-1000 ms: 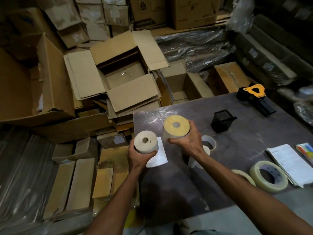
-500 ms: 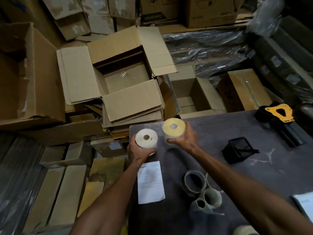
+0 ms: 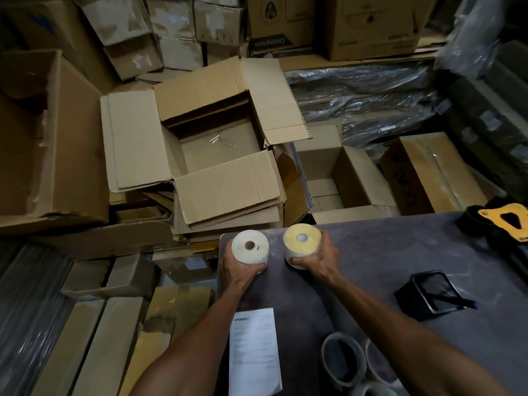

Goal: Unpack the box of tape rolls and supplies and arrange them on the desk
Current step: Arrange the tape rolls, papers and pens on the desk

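Note:
My left hand [image 3: 237,267] grips a white roll [image 3: 250,248] standing on end at the far left corner of the dark desk [image 3: 385,258]. My right hand [image 3: 317,260] grips a yellow-topped roll [image 3: 301,241] just to its right, also upright on the desk. The two rolls stand a short gap apart. An open cardboard box [image 3: 220,147] sits beyond the desk corner, its inside showing only cardboard and a bit of clear film.
A printed sheet [image 3: 254,347] lies near the desk's left edge. Tape rolls [image 3: 343,358] cluster at the near edge. A black square holder [image 3: 431,294] and a yellow-and-black tape dispenser [image 3: 500,221] sit to the right. Stacked cartons and flat cardboard fill the floor at left.
Both hands carried the rolls forward to the desk's far left corner and lowered them onto the surface. The view tilted forward, so the desk items now appear nearer the bottom.

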Motion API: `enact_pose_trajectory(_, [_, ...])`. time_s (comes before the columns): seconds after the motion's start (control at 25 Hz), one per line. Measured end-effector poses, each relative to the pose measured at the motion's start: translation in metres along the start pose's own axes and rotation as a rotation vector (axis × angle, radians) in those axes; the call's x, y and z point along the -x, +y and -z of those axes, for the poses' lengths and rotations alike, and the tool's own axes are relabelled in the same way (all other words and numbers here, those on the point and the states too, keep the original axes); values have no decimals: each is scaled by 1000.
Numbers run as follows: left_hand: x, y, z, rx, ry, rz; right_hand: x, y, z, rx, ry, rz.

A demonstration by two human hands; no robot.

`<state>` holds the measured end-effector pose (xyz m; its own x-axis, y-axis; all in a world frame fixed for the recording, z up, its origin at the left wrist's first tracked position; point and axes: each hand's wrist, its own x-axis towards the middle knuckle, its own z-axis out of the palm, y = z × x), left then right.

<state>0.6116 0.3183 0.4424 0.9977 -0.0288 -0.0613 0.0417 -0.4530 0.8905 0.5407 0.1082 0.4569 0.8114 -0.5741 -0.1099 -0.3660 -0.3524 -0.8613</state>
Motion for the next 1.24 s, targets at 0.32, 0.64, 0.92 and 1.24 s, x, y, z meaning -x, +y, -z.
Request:
enact_pose_trajectory(0.32, [-16, 2, -7, -31, -7, -8, -24, 12, -10, -21, -20, 43])
enact_pose_trajectory(0.64, [-17, -3, -5, -39, -35, 20, -25, 11, -10, -36, -49, 26])
enact_pose_trajectory(0.92, [-18, 0, -6, -37, -21, 20, -22, 11, -14, -30, -13, -2])
enact_pose_trajectory(1.24, [-23, -5, -6, -51, -47, 17, -22, 14, -17, -15, -8, -11])
